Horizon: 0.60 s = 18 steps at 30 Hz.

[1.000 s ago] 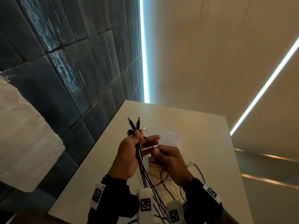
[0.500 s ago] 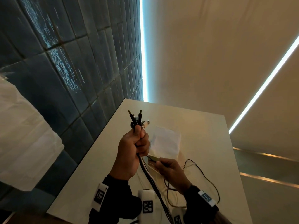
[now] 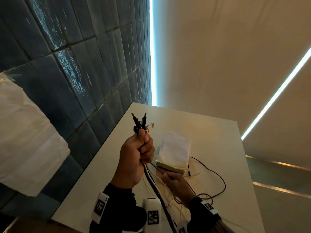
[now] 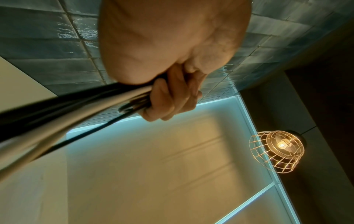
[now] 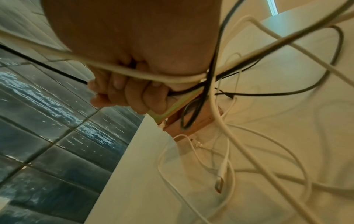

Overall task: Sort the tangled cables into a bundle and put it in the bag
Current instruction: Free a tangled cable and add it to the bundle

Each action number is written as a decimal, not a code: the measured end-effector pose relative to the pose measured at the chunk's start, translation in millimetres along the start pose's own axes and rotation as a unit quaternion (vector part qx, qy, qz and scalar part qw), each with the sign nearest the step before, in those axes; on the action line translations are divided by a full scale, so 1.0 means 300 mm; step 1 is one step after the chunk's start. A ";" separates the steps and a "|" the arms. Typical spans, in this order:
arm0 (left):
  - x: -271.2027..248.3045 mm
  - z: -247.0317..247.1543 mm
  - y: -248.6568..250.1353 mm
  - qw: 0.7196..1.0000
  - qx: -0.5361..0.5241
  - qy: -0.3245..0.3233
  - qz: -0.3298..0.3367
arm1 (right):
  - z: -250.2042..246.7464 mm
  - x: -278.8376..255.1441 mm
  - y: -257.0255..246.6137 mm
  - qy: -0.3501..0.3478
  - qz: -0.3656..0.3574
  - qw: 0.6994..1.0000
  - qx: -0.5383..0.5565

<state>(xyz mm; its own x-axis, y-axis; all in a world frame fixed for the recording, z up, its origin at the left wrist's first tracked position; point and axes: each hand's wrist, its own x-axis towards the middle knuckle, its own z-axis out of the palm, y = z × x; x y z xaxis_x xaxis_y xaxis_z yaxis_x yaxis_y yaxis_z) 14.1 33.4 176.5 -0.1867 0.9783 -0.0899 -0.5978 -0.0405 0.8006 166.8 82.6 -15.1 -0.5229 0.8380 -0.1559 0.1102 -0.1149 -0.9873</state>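
Observation:
My left hand (image 3: 139,148) is raised above the table and grips a bundle of black and white cables (image 3: 151,180), whose plug ends (image 3: 140,122) stick out above the fist. In the left wrist view the fingers (image 4: 172,97) curl tight round the cables (image 4: 80,104). My right hand (image 3: 175,181), lower and nearer the table, holds a thin black cable (image 5: 184,91) with curled fingers (image 5: 126,94). Loose white and black cables (image 3: 213,184) trail over the table. A white cloth bag (image 3: 175,150) lies flat just beyond the right hand.
The white table (image 3: 210,132) stands against a dark blue tiled wall (image 3: 75,73) on its left. A loose white plug (image 5: 220,180) lies on the table under the right hand. A wire-cage lamp (image 4: 277,150) glows in the left wrist view. A white cloth (image 3: 25,140) hangs at the left.
My left hand closed into a fist round the cable ends and rose. My right hand left the bundle and dropped toward the table, drawing the cables out longer.

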 end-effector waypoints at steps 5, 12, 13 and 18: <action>0.007 -0.027 -0.011 0.995 0.080 0.064 0.017 | -0.019 0.020 -0.023 0.093 0.046 0.993 -0.060; 0.024 -0.034 -0.037 0.981 0.154 0.120 -0.017 | -0.039 0.009 -0.354 0.091 -0.052 0.989 0.104; 0.027 -0.029 -0.043 0.978 0.164 0.126 -0.027 | -0.027 -0.006 -0.395 0.063 -0.071 0.990 0.102; 0.030 -0.026 -0.039 0.982 0.126 0.140 -0.026 | 0.016 -0.073 -0.481 -0.059 -0.132 0.986 0.086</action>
<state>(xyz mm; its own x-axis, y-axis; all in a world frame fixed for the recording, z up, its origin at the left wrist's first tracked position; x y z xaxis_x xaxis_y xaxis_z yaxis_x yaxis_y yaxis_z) 13.4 41.0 161.9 -0.3887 0.8825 -0.2646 -0.4071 0.0930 0.9086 158.2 78.1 130.7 -0.6093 0.7846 0.1144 -0.1819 0.0022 -0.9833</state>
